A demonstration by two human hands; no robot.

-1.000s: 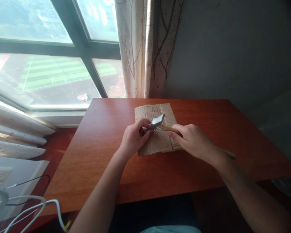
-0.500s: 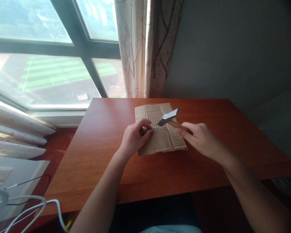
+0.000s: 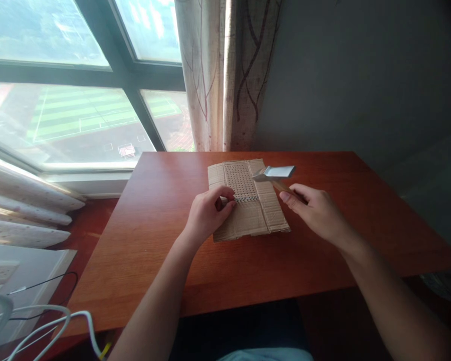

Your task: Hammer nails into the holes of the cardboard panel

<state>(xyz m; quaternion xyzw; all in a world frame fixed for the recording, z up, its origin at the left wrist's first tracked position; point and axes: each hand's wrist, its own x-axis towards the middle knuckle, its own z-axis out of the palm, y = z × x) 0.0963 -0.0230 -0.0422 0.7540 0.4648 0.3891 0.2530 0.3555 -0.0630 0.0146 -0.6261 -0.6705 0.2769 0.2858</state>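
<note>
A flat piece of corrugated cardboard [image 3: 244,220] lies on the wooden table, with a grid of small dark holes in its upper middle. Along the lower edge of that grid runs a row of small shiny metal pieces [image 3: 247,199], perhaps nails. At the left end of this row, my left hand [image 3: 210,208] pinches with thumb and forefinger; whatever is between the fingertips is too small to make out. My right hand [image 3: 311,208] grips the wooden handle of a hammer [image 3: 280,172], its metal head raised above the cardboard's right side.
The reddish-brown table [image 3: 143,250] reaches around the cardboard. White cables [image 3: 60,311] hang at the lower left beside a wall socket [image 3: 2,272]. A window and a curtain [image 3: 206,75] stand behind the table, a grey wall to the right.
My right hand has moved to the right and slightly up, taking the hammer head away from the row of metal pieces. My left hand stays in place on the cardboard.
</note>
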